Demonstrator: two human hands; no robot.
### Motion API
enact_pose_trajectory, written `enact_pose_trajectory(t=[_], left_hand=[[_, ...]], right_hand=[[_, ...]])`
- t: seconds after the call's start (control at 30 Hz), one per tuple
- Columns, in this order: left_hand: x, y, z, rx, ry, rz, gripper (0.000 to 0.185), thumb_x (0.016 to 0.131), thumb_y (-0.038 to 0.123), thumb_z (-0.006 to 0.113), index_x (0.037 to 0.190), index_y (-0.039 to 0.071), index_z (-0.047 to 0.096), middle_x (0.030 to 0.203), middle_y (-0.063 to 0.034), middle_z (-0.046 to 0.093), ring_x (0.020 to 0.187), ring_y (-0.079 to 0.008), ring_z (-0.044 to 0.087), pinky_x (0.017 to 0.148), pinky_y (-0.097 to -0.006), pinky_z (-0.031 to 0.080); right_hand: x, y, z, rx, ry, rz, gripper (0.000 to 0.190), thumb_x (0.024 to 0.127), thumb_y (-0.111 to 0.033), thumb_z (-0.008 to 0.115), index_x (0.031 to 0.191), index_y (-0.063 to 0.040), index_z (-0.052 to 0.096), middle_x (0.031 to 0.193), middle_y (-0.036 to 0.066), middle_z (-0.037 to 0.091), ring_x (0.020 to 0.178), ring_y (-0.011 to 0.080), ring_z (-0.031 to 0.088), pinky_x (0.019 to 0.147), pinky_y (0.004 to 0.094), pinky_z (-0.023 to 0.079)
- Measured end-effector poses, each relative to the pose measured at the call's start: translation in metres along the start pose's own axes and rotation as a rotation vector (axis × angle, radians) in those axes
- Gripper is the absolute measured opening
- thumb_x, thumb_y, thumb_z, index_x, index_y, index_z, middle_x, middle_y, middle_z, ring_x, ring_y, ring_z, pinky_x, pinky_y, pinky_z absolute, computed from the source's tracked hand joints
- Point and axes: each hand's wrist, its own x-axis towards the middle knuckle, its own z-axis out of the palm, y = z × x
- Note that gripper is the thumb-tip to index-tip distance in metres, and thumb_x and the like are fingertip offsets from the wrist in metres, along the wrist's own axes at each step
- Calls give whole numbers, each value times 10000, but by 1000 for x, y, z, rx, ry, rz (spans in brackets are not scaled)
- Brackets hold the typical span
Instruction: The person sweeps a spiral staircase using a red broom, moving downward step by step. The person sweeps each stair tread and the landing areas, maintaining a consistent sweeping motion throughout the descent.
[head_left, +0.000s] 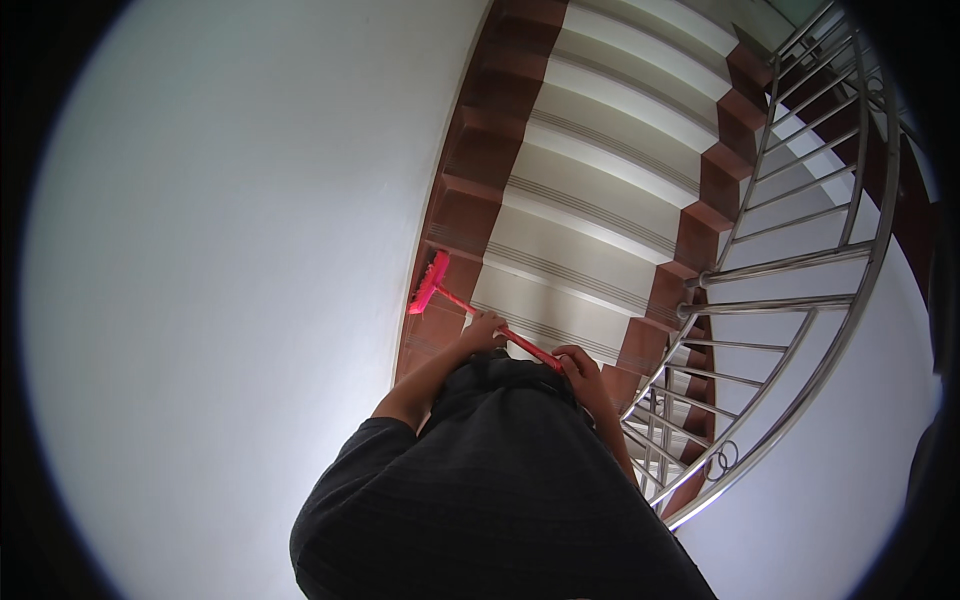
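A broom with a red handle (527, 346) slants across in front of my waist. My left hand (486, 330) grips the handle partway down, on the side towards the head. Around the handle's upper end closes my right hand (581, 366). The bright pink broom head (430, 283) rests at the left end of a stair tread, on the red-brown border close to the wall. Its bristles face the wall side.
Pale stair treads (570, 289) with grooved edges and red-brown side borders run up the view. A white wall (225, 262) bounds the left. Along the right runs a stainless steel railing (787, 304) with a curved handrail and thin bars.
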Motion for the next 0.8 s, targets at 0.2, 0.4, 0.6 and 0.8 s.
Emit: enact_pose_trajectory(t=[0.2,0.4,0.6,0.8], left_hand=[[-3,9,-7,14,24,23,292,751,295,742,994,146,679,1056,-112,610,1079,-380,514,955,-469,437],[-3,12,-11,62,-57,35,296,746,320,757,965,136,683,1032,-118,607,1071,-354,521,968,-461,416],[1,15,-10,67,-60,16,303,750,354,766,939,133,679,1000,-110,607,1040,-359,532,946,-470,422],[8,7,-8,114,-127,59,302,774,402,743,924,149,680,974,-101,615,1029,-335,544,935,-447,405]], right_hand=[[-2,2,-1,-21,23,41,198,1002,-185,587,1116,-37,653,905,38,668,833,114,615,766,262,496],[-11,-9,-4,-188,16,-8,208,972,-165,614,1127,-32,650,905,99,687,779,164,649,737,290,522],[-19,-28,-13,-302,-42,-12,250,923,-135,625,1150,-30,641,921,120,690,789,210,662,743,322,539],[-19,-43,-9,-438,-47,-17,269,917,-153,618,1163,-45,635,913,107,687,764,186,658,721,311,537]])
